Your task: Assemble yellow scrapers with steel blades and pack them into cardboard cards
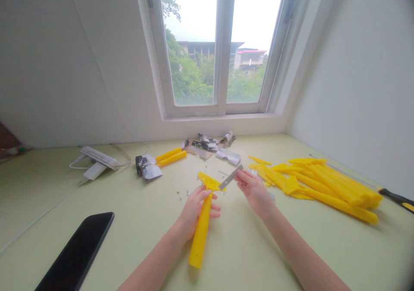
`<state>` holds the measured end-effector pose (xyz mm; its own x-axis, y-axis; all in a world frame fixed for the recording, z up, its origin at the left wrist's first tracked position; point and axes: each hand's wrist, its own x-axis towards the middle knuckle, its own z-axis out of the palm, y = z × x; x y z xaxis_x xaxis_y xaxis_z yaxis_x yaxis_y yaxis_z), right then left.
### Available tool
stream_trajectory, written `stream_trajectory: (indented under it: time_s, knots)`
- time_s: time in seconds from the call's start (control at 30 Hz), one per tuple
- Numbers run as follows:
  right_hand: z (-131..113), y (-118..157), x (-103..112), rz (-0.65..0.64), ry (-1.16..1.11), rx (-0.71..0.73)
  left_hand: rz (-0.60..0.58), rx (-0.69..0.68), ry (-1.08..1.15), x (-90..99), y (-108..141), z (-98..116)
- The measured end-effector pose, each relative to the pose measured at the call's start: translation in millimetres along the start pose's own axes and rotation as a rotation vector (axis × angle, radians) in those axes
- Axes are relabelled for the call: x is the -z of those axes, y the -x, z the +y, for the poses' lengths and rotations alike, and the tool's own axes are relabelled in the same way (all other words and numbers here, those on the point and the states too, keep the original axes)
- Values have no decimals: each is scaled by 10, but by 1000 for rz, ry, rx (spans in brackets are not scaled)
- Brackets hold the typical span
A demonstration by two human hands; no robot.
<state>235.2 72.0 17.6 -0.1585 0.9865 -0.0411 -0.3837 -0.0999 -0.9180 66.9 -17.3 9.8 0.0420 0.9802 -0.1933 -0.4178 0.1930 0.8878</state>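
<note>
Yellow handle: the yellow scraper handle (201, 241) is lying tilted in the left hand above the tabletop, its wide flat head pointing toward the window and its round end pointing back toward the person.
Left hand: the left hand (191, 211) is grasping the handle just below the head, the thumb resting near the neck and other fingers showing on the far side.
Metal blade: the flat metal blade (231, 177) is slanting beside the right corner of the head; whether it is touching, I cannot tell.
Right hand: the right hand (254, 190) is pinching the blade by its upper end.
Small screws: loose screws (187, 192) are lying scattered around the head, mostly on its left.
Right side: a pile of yellow parts (326, 181) is resting there, a screwdriver (396, 199) lying behind and beside it.
Far side: two yellow handles (171, 157) with wrapped heads are lying left of crumpled wrappers (208, 144).
Left side: a white power strip (98, 157) is sitting near the wall, and a black phone (77, 248) is lying nearer the person.
</note>
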Motion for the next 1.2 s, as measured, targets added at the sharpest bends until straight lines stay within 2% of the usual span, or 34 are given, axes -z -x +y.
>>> stream_trajectory:
  time_s: [0.13,0.3,0.4,0.5,0.67,0.77,0.87,0.97,1.03,1.2]
  knots:
    - [-25,64,-70,-83,-31,42,-2,9,-5,1,-1,-6]
    - [-86,87,-69,-110,-90,30,6,18,-1,-11,6,5]
    - [-99,110,-84,-165,-76,88,-2,22,1,-19,9,16]
    - [-97,148,-109,-199,8,201,-4,25,-10,-21,13,25]
    - [-72,210,-128,-250,245,528,5,40,-13,-17,9,24]
    - [-61,244,-128,-287,350,651,11,40,-12,-16,-3,17]
    - [-72,284,-133,-366,397,670,13,37,-9,-13,-10,8]
    - [-90,313,-148,-437,351,626,12,31,-6,-4,-12,-6]
    - [-92,312,-161,-414,325,579,14,31,-6,6,-15,-15]
    - [-65,266,-178,-254,343,539,15,30,-11,16,-16,-19]
